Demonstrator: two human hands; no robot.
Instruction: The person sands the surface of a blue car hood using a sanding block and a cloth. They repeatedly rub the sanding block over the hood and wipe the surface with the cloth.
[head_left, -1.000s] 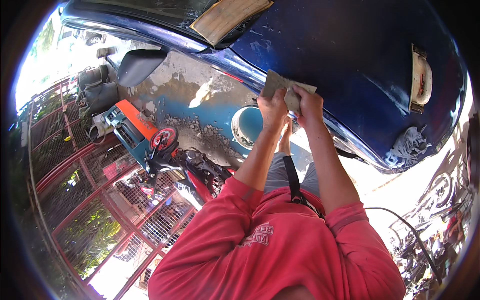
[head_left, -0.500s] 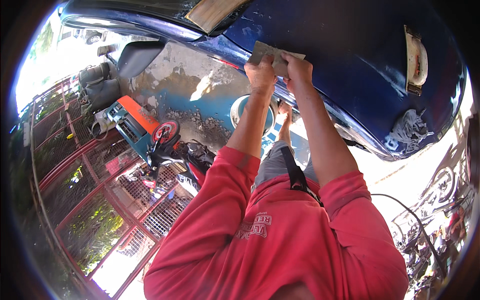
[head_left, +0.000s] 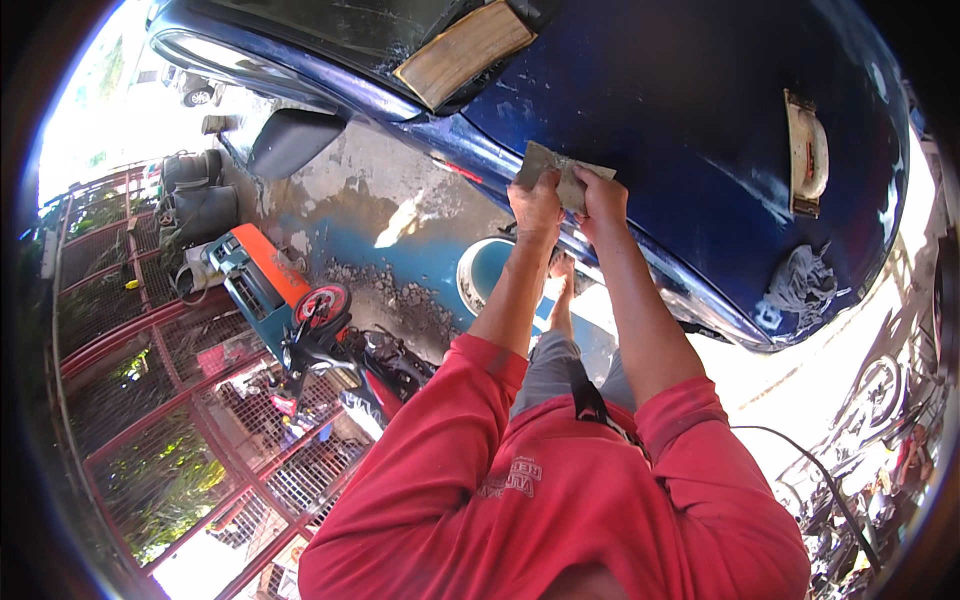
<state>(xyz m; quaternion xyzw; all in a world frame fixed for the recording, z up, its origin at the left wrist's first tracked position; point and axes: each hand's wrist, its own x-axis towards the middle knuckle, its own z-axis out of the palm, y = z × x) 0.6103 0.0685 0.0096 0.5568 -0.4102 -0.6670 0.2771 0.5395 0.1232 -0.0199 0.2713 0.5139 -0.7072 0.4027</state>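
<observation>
Both my hands hold a small grey-tan piece of sandpaper [head_left: 567,188] over the near edge of a dark blue car body panel [head_left: 660,110]. My left hand [head_left: 537,208] grips its left part, thumb on top. My right hand [head_left: 603,203] pinches its right part, thumb also on top. The fingers beneath the sheet are hidden. On the panel to the right lies a sanding block with a white handle [head_left: 815,155], and nearer the corner a crumpled grey rag [head_left: 802,285]. A wooden board [head_left: 465,52] rests by the windscreen.
A round tub [head_left: 470,280] stands on the floor below my left forearm. The car's side mirror [head_left: 292,143] juts out at left. An orange and teal machine [head_left: 262,285], a motorcycle [head_left: 375,370] and a red mesh fence [head_left: 190,385] stand left. Bicycles [head_left: 875,395] are at right.
The view has shifted, so the car and its board sit lower and more in sight. Both hands still hold the sandpaper, its sheet tilted a little differently.
</observation>
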